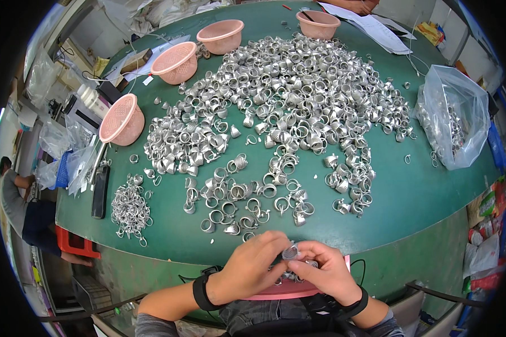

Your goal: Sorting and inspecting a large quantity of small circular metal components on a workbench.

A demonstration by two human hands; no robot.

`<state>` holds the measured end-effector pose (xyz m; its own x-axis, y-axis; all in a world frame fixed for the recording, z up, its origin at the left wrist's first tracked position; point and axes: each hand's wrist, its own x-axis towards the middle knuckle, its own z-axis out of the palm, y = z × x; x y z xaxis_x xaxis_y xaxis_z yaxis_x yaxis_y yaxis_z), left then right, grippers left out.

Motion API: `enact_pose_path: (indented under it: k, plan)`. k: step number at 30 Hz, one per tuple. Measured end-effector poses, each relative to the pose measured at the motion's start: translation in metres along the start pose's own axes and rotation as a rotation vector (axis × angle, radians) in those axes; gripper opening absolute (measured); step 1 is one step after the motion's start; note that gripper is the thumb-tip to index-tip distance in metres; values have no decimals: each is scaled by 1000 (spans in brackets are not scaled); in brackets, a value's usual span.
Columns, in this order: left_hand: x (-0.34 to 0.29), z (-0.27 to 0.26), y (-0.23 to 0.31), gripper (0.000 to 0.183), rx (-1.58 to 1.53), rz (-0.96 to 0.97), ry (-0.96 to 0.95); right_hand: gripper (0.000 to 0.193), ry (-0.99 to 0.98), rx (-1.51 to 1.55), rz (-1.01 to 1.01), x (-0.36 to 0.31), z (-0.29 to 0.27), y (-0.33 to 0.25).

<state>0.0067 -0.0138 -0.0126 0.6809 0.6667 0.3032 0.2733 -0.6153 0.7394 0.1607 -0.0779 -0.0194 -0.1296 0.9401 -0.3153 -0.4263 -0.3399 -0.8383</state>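
Note:
Over my lap, at the table's near edge, my right hand point(326, 271) pinches a silvery metal ring point(290, 253) between thumb and fingers. Close beside it, my left hand point(250, 263) has its fingers bent together and its tips near the ring; whatever they grip is hidden. Below both hands sits a pink container point(287, 294) with several metal rings in it, partly covered by the hands. On the green table point(399, 208) ahead lies a large heap of spiral-grooved metal rings point(315, 84). Loose rings point(230, 210) are scattered nearer to me.
A pile of thinner rings point(131, 208) lies at left, near a black phone point(99, 191). Pink baskets point(122, 121) line the left and far sides. A clear plastic bag of rings point(452, 121) stands at right. Papers point(371, 28) lie beyond, near another person's hand point(357, 5).

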Motion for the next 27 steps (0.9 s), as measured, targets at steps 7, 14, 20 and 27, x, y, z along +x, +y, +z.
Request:
enact_pose_path:
  k: [7,14,20,27]
  plan:
    - [-7,-9,7,25,-856,-412,37,18,55,-336,-139,-4,2,-11]
    - [-2,-13,-14,15,-1068,-450,-333,21,-92,-344,-62,-7,-2,-16]
    - [4,-12,-15,17,-1121,-549,-269,15,-149,-86,96,-4,-8,-17]
    - [18,-7,-20,19,-925,-405,-366,15,-317,-19,240,-3,-11,-27]
